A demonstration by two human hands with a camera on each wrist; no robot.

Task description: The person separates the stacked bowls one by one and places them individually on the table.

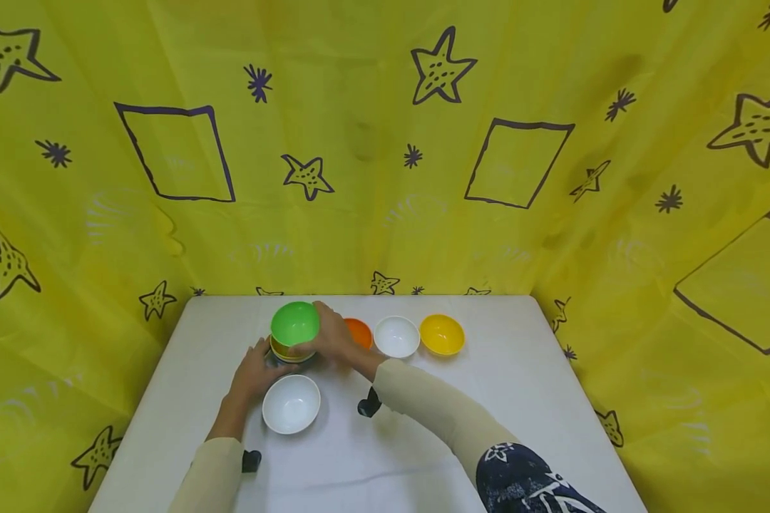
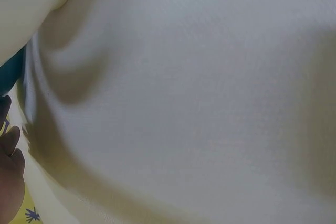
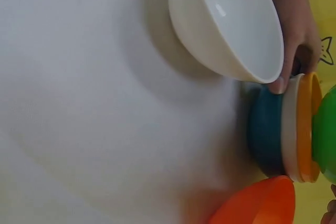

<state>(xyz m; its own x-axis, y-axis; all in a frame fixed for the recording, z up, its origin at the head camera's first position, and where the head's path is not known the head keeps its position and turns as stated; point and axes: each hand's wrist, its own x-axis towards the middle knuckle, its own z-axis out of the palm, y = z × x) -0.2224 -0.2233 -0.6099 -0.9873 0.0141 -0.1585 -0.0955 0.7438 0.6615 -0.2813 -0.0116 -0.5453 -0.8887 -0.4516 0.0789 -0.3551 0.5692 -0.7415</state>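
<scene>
Nearer than the upright stack of bowls (image 3: 289, 129), a white bowl (image 1: 291, 405). Gripped round the stack's left side: left hand (image 1: 255, 370). Over the stack, round, mouth up: green bowl (image 1: 295, 323), pinched in right hand (image 1: 330, 335). Right of the stack: orange bowl (image 1: 359, 333), second white bowl (image 1: 396, 337), yellow bowl (image 1: 442, 335).

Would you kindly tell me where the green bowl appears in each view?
Head: the green bowl is left of centre, in the right hand.
Left wrist: not in it.
Right wrist: at the right edge, cut off.
Shared landmark: the front white bowl, top left in left wrist, upper right in right wrist.
</scene>
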